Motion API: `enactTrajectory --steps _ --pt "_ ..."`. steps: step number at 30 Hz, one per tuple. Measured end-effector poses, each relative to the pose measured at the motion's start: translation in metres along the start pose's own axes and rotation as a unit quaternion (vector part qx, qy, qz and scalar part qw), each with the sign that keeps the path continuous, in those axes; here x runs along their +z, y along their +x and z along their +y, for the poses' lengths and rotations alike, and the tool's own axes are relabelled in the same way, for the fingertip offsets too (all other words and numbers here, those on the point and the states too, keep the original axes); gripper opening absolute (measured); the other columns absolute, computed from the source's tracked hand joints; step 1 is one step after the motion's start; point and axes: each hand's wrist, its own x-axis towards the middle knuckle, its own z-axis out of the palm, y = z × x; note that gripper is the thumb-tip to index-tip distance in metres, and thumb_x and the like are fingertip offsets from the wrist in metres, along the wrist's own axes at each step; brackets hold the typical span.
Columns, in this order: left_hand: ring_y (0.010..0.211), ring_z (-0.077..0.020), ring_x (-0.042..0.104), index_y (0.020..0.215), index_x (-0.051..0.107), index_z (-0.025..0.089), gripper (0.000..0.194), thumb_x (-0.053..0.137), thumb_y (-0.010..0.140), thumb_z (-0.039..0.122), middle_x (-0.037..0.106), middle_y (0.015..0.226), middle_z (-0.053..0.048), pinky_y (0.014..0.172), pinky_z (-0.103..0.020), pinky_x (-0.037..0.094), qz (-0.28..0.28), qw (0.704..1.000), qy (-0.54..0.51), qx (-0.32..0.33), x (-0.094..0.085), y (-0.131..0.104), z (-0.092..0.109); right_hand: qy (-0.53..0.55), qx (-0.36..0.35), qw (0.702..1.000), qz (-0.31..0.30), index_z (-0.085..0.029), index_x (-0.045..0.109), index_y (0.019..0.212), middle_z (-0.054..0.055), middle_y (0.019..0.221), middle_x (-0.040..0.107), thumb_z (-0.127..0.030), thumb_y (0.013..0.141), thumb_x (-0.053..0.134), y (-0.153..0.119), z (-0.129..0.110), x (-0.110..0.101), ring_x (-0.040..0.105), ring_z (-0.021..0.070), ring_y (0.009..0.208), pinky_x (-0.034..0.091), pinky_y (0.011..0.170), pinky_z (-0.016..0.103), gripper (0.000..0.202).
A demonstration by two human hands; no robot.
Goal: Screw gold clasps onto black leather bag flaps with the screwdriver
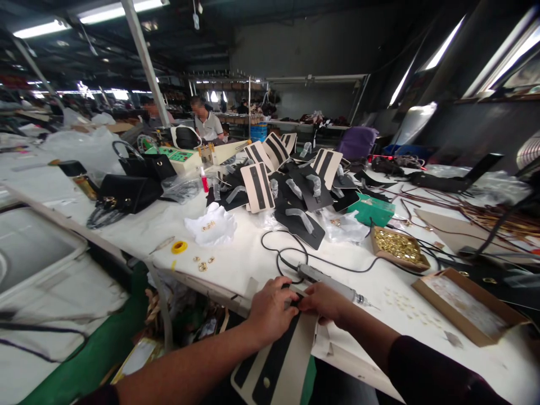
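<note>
Both hands meet at the table's front edge, over a cream panel with black stripes (291, 349) that hangs down toward my lap. My left hand (273, 312) is curled at the panel's upper end, its fingers closed on a small black part. Against it from the right, my right hand (323, 304) pinches the same black part with thumb and fingertips. The fingers partly hide that part. Just behind the hands lies a grey pen-like power tool (327, 281) with a thin tip, its black cord looping on the table.
A heap of black pieces and striped panels (258, 188) fills the table's middle. To the right are a box of gold fittings (399, 247) and a cardboard tray (468, 306). Yellow tape (179, 247), gold rings and black bags (126, 194) lie left. People sit beyond.
</note>
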Motion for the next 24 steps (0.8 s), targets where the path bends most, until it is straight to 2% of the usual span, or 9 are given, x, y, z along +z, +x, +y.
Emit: enactTrajectory --steps 11,14,17,24 --pt "0.125 -0.0312 0.064 0.101 0.084 0.032 0.021 0.08 0.081 0.026 0.068 0.14 -0.002 0.106 -0.048 0.055 -0.025 0.999 0.025 -0.006 -0.002 0.0056 -0.0014 -0.016 0.015 1.0 0.016 -0.02 0.053 0.065 -0.003 0.058 0.048 -0.017 0.069 0.071 -0.0013 -0.0024 0.002 0.049 0.0141 0.056 0.041 0.046 0.023 0.018" --pt "0.124 -0.0304 0.065 0.101 0.084 0.034 0.02 0.08 0.082 0.028 0.069 0.138 -0.001 0.105 -0.047 0.055 -0.026 0.999 0.034 -0.007 -0.0014 0.0061 -0.0026 -0.015 0.018 0.999 0.025 -0.02 0.059 0.078 -0.003 0.061 0.052 -0.018 0.07 0.07 -0.0019 -0.0026 0.002 0.055 0.0159 0.06 0.044 0.047 0.023 0.013" --pt "0.123 -0.0295 0.065 0.101 0.084 0.036 0.02 0.08 0.082 0.031 0.07 0.138 0.0 0.104 -0.046 0.055 -0.027 0.999 0.043 -0.005 0.0006 0.0065 -0.0049 -0.009 0.015 0.999 0.034 -0.021 0.06 0.093 -0.003 0.066 0.057 -0.018 0.073 0.068 -0.0022 -0.0001 0.0025 0.06 0.0178 0.065 0.046 0.049 0.024 0.021" --pt "0.123 -0.0288 0.063 0.103 0.085 0.036 0.019 0.078 0.085 0.033 0.07 0.137 0.001 0.101 -0.044 0.056 -0.027 0.997 0.069 0.022 0.0001 0.0059 -0.0062 0.005 0.008 0.998 0.064 -0.022 0.06 0.102 -0.004 0.064 0.057 -0.018 0.074 0.068 -0.0026 0.0062 0.007 0.06 0.019 0.061 0.044 0.043 0.025 0.03"
